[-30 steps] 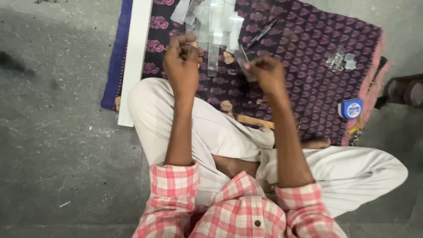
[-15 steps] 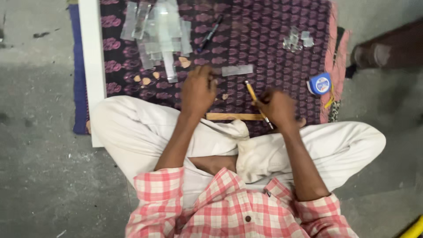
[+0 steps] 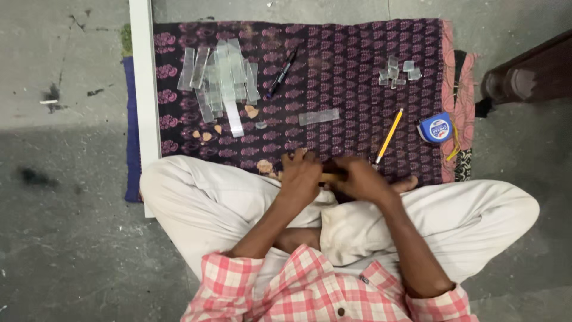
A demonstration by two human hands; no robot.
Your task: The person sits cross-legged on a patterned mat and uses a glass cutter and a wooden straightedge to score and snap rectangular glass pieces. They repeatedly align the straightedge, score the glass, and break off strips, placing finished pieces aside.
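Note:
I sit cross-legged at the near edge of a purple patterned cloth. My left hand and my right hand are close together over my lap, both closed on a short wooden stick that shows between them. A yellow pencil lies on the cloth just beyond my right hand. A single clear glass strip lies farther out. Much of the stick is hidden by my fingers.
A pile of clear glass strips sits at the cloth's far left, beside a black pen. Small glass pieces lie at the far right. A blue tape measure, a white board and another person's foot border the cloth.
My right hand has let go of the yellow pencil, which now lies on the cloth. Both hands have come together on the wooden stick near my lap.

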